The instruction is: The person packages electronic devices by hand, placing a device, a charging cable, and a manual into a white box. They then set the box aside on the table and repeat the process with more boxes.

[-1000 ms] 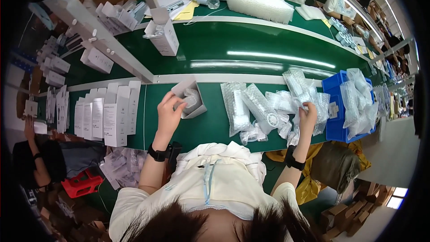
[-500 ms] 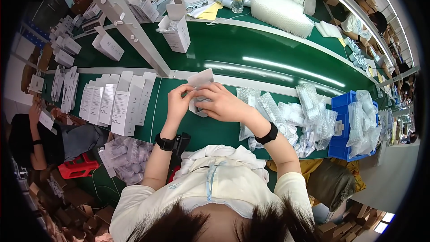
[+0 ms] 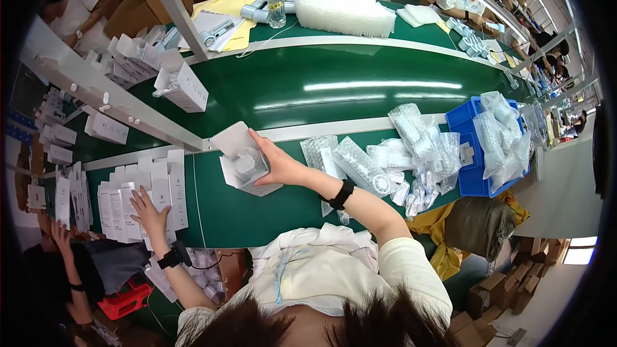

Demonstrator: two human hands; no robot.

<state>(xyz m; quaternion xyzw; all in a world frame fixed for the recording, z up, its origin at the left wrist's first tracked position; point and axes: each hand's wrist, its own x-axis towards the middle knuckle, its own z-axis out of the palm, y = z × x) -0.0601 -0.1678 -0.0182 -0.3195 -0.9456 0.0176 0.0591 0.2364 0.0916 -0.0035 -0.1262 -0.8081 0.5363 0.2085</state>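
An open white carton (image 3: 232, 141) with its flap raised tilts above the green table, and my right hand (image 3: 279, 162) grips it by its right side. Inside the carton lies something clear and wrapped in plastic (image 3: 245, 167); its kind is hard to make out. My left hand (image 3: 151, 215) is spread wide over the front of a row of white cartons (image 3: 116, 202), fingers apart and holding nothing. Whether its fingertips touch the cartons I cannot tell.
Bubble-wrapped parcels (image 3: 360, 167) lie to the right, beside a blue bin (image 3: 468, 148) heaped with more. Behind the table runs a green conveyor (image 3: 276, 77) with a filled white carton (image 3: 186, 90) on it. A slanted metal post (image 3: 109, 93) rises at left. Another person's hand (image 3: 62, 238) is at far left.
My left hand has let go of the carton and moved left to the carton row. My right hand now holds the carton alone, its opening in sight. The whole view has shifted.
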